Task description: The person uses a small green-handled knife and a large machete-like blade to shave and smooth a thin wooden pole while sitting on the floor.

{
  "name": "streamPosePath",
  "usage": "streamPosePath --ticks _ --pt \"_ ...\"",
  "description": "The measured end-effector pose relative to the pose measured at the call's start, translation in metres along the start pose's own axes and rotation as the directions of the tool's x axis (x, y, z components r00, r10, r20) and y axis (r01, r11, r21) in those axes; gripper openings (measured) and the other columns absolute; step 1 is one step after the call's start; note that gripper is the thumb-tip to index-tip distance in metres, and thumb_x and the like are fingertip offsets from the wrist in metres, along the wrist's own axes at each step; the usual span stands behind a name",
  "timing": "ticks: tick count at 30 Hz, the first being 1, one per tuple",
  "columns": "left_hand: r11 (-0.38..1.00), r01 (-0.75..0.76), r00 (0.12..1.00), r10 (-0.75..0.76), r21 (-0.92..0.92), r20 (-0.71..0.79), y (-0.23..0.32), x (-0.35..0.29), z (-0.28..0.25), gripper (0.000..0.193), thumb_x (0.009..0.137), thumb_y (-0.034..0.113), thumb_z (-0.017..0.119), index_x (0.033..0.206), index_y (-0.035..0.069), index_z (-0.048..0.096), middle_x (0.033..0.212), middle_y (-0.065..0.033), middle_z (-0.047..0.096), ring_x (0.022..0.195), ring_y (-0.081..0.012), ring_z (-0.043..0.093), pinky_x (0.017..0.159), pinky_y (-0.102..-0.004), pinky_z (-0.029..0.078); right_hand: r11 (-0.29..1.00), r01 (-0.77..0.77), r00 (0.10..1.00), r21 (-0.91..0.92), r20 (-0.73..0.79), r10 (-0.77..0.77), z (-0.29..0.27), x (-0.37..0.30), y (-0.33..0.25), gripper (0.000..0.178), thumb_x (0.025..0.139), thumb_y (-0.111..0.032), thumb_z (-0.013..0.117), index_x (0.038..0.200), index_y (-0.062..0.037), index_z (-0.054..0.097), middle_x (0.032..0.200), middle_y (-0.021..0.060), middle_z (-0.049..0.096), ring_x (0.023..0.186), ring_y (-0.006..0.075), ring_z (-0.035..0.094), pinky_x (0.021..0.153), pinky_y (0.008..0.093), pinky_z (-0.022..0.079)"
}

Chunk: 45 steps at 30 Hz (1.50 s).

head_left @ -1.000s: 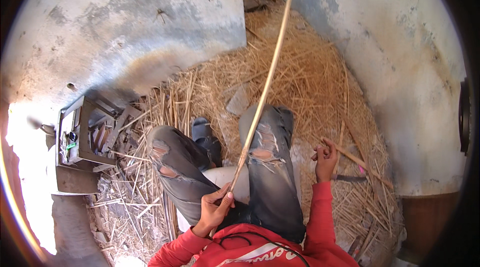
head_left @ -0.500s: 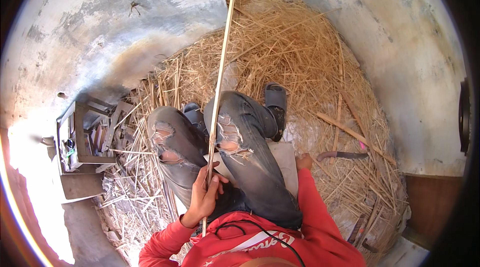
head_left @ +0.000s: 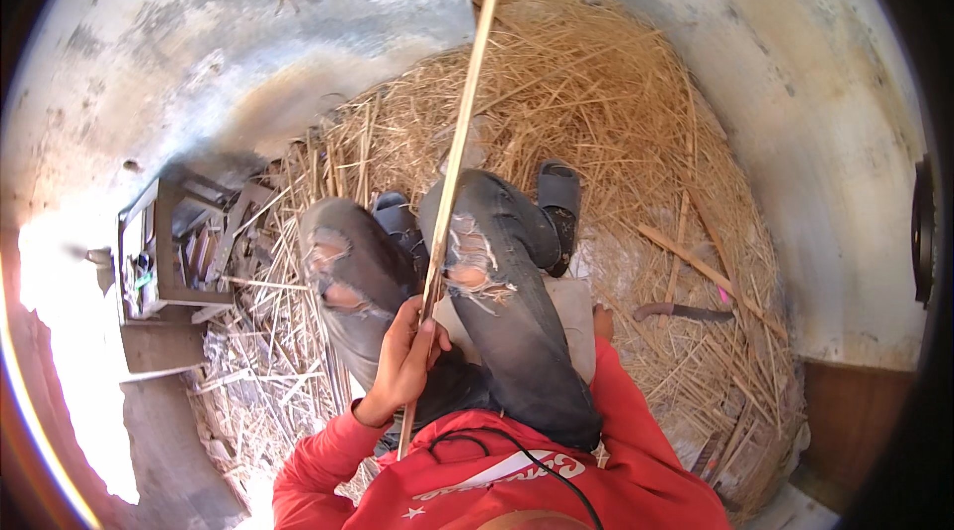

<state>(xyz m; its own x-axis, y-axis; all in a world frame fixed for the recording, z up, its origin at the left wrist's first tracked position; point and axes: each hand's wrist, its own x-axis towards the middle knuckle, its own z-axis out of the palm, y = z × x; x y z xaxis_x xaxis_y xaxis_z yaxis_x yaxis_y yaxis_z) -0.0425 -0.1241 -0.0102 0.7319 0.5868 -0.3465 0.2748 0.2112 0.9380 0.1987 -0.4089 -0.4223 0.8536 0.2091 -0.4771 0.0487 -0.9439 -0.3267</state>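
Note:
My left hand (head_left: 405, 356) is closed around a long, pale, split strip (head_left: 459, 138), which looks like bamboo or wood. The strip runs up past my knees to the far edge of view, and its near end comes out below my hand at my lap. My right hand (head_left: 603, 322) is at the right edge of a pale flat board (head_left: 571, 316) under my leg; its fingers are mostly hidden. Just right of that hand lies a knife-like tool (head_left: 696, 312) with a curved brown handle and a dark blade.
Straw-like shavings (head_left: 586, 83) cover the floor between worn, curved-looking walls (head_left: 815, 113). A wooden frame (head_left: 169, 252) holding odds and ends stands at the left. Loose sticks (head_left: 701, 262) and a small pink object (head_left: 723, 294) lie at the right.
The strip has swung slightly to the right at its far end, and my left hand has shifted up a little with it. Less of my right hand shows. The whole view has moved slightly.

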Motion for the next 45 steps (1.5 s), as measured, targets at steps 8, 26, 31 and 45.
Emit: streamPosePath --ticks 8,26,31,45 --pt "0.997 -0.043 0.998 0.040 -0.067 -0.044 0.016 0.013 -0.020 0.030 0.113 0.025 0.043 0.125 0.000 0.056 0.063 0.0056 0.044 0.051 -0.0024 0.035 0.048 -0.0213 0.028 0.948 -0.027 0.931 0.316 -0.337 0.139 -0.022 -0.007 0.000 0.035 0.096 -0.017 0.062 0.124 0.0027 0.057 0.117 0.0319 0.064 0.106 0.0506 0.063 0.095 0.0558 0.048" --pt "0.929 -0.220 0.975 0.223 -0.298 -0.022 0.090 0.072 -0.073 0.038 0.115 0.035 0.033 0.107 0.005 0.054 0.059 0.0015 0.043 0.040 -0.0082 0.033 0.038 -0.0238 0.027 -0.007 0.613 0.717 0.790 -0.560 -0.414 -0.338 -0.133 -0.328 0.039 0.111 -0.041 0.043 0.118 -0.0062 0.059 0.084 -0.0005 0.050 0.062 0.0078 0.047 0.056 0.0239 0.039" --pt "0.890 -0.240 0.966 0.258 -0.388 -0.004 0.100 0.112 -0.102 0.038 0.115 0.036 0.034 0.103 0.005 0.052 0.061 0.0006 0.043 0.041 -0.0090 0.033 0.037 -0.0251 0.027 0.133 0.640 0.429 0.757 -0.209 -0.879 -0.358 -0.204 -0.441 0.028 0.111 -0.032 0.046 0.109 -0.0070 0.059 0.072 0.0008 0.057 0.058 0.0083 0.050 0.051 0.0244 0.038" --pt "0.911 -0.115 0.993 0.122 -0.396 -0.008 0.087 0.131 -0.115 0.040 0.113 0.039 0.040 0.099 0.005 0.053 0.059 0.0026 0.038 0.042 -0.0069 0.033 0.036 -0.0231 0.027 0.133 0.956 0.144 0.263 -0.023 -0.989 -0.328 -0.137 -0.524 0.048 0.106 -0.049 0.049 0.099 -0.0016 0.057 0.066 0.0136 0.056 0.058 0.0283 0.058 0.057 0.0420 0.044"
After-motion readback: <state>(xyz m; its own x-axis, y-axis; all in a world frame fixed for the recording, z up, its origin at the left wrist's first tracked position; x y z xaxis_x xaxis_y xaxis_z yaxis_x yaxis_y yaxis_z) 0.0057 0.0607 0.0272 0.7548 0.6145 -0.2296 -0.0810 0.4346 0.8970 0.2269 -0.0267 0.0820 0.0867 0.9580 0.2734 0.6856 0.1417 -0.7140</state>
